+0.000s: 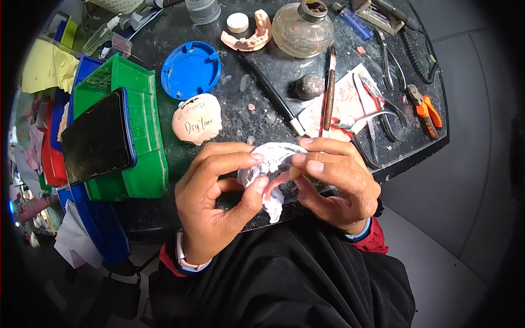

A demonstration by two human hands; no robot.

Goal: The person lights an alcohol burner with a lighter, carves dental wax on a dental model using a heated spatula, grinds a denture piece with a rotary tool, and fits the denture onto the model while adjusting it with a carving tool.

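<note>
I pinched a white plaster cast [272, 164] between my left hand [219, 197] and right hand [333, 183], just below the labelled cast [197, 118] on the bench.

both hands [219, 202] [333, 186] sit close at the near edge of the bench [262, 104]. just ahead, a labelled cast [197, 118] and a knife [328, 90] block the way forward. left is walled by a green bin [136, 109] bearing a phone [98, 136]. right is crowded with pliers [383, 120]. open room lies off the bench's right edge and a bare strip mid-bench.
</note>
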